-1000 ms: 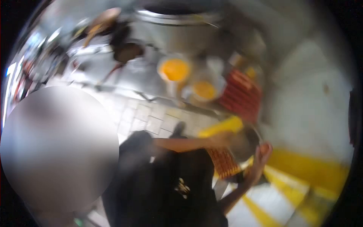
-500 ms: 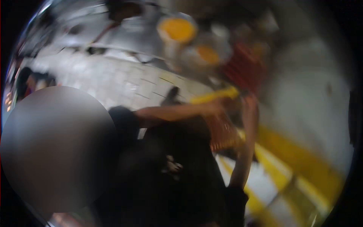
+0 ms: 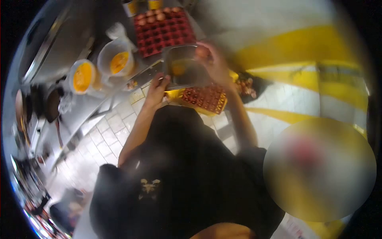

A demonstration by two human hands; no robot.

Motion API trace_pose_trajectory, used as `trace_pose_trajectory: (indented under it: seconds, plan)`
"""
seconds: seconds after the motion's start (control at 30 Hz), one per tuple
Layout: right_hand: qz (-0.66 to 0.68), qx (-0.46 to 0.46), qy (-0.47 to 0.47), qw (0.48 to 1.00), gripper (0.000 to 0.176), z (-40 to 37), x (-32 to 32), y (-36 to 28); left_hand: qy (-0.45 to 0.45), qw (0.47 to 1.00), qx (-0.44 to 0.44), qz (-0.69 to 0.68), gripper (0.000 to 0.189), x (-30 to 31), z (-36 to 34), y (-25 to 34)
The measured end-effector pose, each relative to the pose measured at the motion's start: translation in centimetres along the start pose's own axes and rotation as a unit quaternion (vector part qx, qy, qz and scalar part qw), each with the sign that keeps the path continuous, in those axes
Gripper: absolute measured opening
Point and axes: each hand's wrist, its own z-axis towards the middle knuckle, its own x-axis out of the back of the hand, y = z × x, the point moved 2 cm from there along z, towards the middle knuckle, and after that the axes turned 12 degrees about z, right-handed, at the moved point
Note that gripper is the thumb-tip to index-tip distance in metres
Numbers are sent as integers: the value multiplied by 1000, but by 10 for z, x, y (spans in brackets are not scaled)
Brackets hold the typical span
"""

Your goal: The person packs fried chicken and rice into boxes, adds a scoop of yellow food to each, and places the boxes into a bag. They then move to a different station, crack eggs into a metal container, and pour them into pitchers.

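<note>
My left hand [image 3: 158,89] grips the near left corner of a steel pan [image 3: 187,83], thumb over the rim. Inside the pan lies some raw egg with an orange yolk [image 3: 178,68]. My right hand [image 3: 217,65] is closed around a brown egg [image 3: 202,51] at the pan's far right corner. Just beyond the pan is a red egg tray [image 3: 165,34], with brown eggs [image 3: 160,16] along its far side and bare cups nearer. Whether the egg's shell is cracked cannot be made out.
Left on the steel counter stand two plastic tubs [image 3: 82,77] [image 3: 115,59] of orange egg liquid. Below the pan, a second egg tray [image 3: 205,98] sits over something yellow. Eggshells [image 3: 247,87] lie in a dark bag to the right. Pans [image 3: 51,105] are at far left.
The view has swung round and become sharper. Both hands, blurred near a reddish tray before, are now at the steel pan, the left on its rim and the right with an egg.
</note>
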Motion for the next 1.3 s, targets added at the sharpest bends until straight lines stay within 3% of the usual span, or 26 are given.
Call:
trace_pose_trajectory:
  seconds: [0.07,0.17,0.23,0.3,0.37,0.4,0.43,0.57,0.63,0.67,0.73,0.77,0.83,0.87,0.9,0.97,1.03,1.1,1.13,1.17,1.23,1.27,1.3]
  plan:
    - [170,-210,207,940,44,-31,9,5,-33,999,-8,3,14,5,0,4]
    - [193,-319,290,881,44,-87,33,24,-33,999,-2,-1,13,3,-3,0]
    - [186,-329,346,859,47,-123,51,48,-14,1000,2,-5,12,9,-1,3]
    - [80,-331,358,869,47,-165,65,87,-39,999,-2,-31,11,5,-1,3]
    - [117,-398,403,816,44,-221,78,134,-31,998,17,-47,11,1,-6,8]
    - [161,-403,399,808,36,-256,85,168,-19,999,20,-44,11,3,-6,6]
    - [273,-377,286,837,26,-335,90,255,-9,999,23,-42,11,1,-6,4]
    - [329,-397,292,806,16,-353,118,252,7,999,25,-36,13,-6,-18,19]
    - [307,-366,457,750,21,-353,145,251,39,998,32,-27,13,-6,-24,27]
    - [385,-361,557,641,25,-358,157,253,52,998,28,-32,12,-4,-26,31]
    - [325,-376,570,654,26,-374,165,259,30,998,16,-43,9,11,-30,33]
    - [385,-373,613,581,26,-370,160,260,37,998,14,-40,9,18,-33,34]
    - [247,-393,644,609,26,-348,135,249,57,995,2,-80,6,36,-37,38]
    - [310,-358,541,695,26,-311,123,227,61,992,-5,-111,4,48,-38,35]
    - [272,-382,589,659,28,-291,100,224,78,990,-17,-115,4,55,-40,43]
    - [179,-462,465,734,34,-245,72,219,124,960,8,-250,10,65,-47,54]
    - [162,-428,354,815,36,-162,47,183,135,936,-24,-324,18,91,-42,41]
    - [184,-344,269,880,33,-84,12,174,78,890,-18,-449,24,125,-31,17]
    - [174,-287,211,918,31,-47,-5,176,-48,833,-44,-549,28,137,-23,10]
    - [143,-288,148,935,29,-10,-25,183,-47,830,-51,-554,28,139,-22,17]
    - [74,-232,37,969,30,68,-64,185,-211,609,28,-764,34,132,-23,38]
    - [38,-177,-11,983,33,105,-81,181,-224,534,8,-815,40,142,-14,13]
    - [36,-169,-15,985,33,137,-98,189,-236,511,-4,-827,45,138,-15,16]
